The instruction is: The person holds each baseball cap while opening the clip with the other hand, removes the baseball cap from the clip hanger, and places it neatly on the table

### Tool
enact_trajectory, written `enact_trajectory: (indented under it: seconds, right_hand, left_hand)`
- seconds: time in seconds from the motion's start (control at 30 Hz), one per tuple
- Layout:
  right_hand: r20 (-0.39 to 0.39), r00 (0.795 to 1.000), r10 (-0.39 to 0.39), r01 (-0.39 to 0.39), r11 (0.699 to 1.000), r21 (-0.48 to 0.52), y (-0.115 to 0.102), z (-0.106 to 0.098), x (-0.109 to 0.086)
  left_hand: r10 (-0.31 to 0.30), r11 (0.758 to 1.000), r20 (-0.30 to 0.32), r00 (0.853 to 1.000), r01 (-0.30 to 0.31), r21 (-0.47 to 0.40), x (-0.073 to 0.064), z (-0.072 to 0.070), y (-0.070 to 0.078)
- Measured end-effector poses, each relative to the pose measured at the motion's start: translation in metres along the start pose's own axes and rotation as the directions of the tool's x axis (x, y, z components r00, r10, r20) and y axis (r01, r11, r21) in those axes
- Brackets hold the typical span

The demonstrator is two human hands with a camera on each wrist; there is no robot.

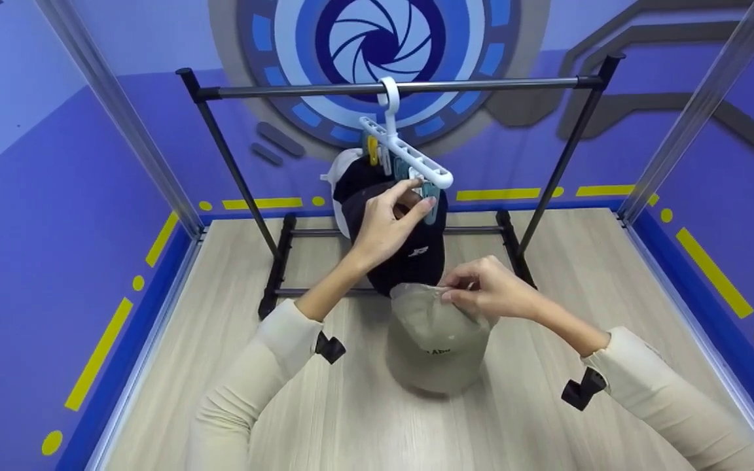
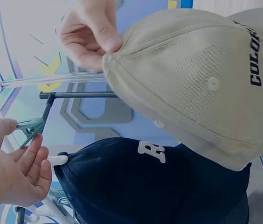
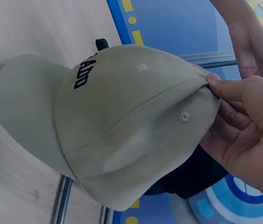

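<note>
In the head view, my left hand (image 1: 383, 226) is at the front end of a white hanger (image 1: 416, 157) and pinches a teal clip (image 2: 30, 124) between thumb and fingers. My right hand (image 1: 498, 291) pinches the top of the crown of a beige cap (image 1: 439, 333), which hangs brim down, its dark lettering facing me. Just behind it a navy cap (image 2: 117, 182) with a white letter hangs, and a white clip (image 2: 58, 160) grips its top. In the left wrist view the teal clip is apart from the beige cap.
The hanger hooks over the top bar (image 1: 495, 85) of a dark metal rack. Farther back hang a white cap (image 1: 344, 190) and other dark headwear, partly hidden, near a yellow clip (image 1: 372, 150). The rack's feet stand on a wood-pattern floor (image 1: 324, 418) between blue printed walls.
</note>
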State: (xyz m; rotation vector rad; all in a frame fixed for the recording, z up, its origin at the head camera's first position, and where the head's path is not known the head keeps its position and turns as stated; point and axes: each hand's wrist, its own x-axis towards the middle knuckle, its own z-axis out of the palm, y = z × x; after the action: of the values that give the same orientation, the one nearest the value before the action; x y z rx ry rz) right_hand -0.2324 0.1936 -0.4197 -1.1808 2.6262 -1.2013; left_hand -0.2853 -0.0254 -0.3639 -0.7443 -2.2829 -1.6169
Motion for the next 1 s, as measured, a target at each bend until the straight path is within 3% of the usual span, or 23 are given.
enact_trajectory:
  seconds: [0.27, 0.37, 0.47, 0.6, 0.77, 0.9, 1.0]
  right_hand:
    - [0.048, 0.999, 0.016, -0.021, 0.995, 0.095, 0.0, 0.006, -0.009]
    - [0.049, 0.999, 0.012, -0.017, 0.995, 0.101, -0.002, 0.006, -0.011]
    - [0.051, 0.998, 0.024, -0.029, 0.994, 0.107, -0.003, 0.006, -0.014]
    - [0.064, 0.996, 0.055, -0.063, 0.99, 0.123, -0.001, 0.008, -0.02]
    - [0.071, 0.996, 0.061, -0.069, 0.99, 0.124, 0.003, 0.013, -0.026]
    - [0.044, 0.996, 0.079, -0.083, 0.99, 0.114, 0.006, 0.014, -0.028]
    - [0.024, 0.992, 0.121, -0.123, 0.984, 0.127, 0.009, 0.015, -0.028]
  left_hand:
    - [-0.003, 1.0, -0.008, 1.0, 0.003, 0.006, -0.006, -0.005, -0.011]
    - [0.03, 0.998, -0.045, 0.999, -0.027, 0.059, -0.01, -0.011, -0.017]
    - [0.091, 0.983, -0.084, 0.992, -0.076, 0.166, -0.017, -0.019, -0.027]
    - [0.169, 0.933, -0.102, 0.98, -0.126, 0.338, -0.028, -0.031, -0.046]
    - [0.207, 0.86, -0.085, 0.975, -0.14, 0.491, -0.047, -0.047, -0.073]
    - [0.179, 0.782, -0.075, 0.981, -0.096, 0.616, -0.064, -0.06, -0.092]
    - [0.106, 0.733, -0.072, 0.992, -0.03, 0.68, -0.074, -0.071, -0.103]
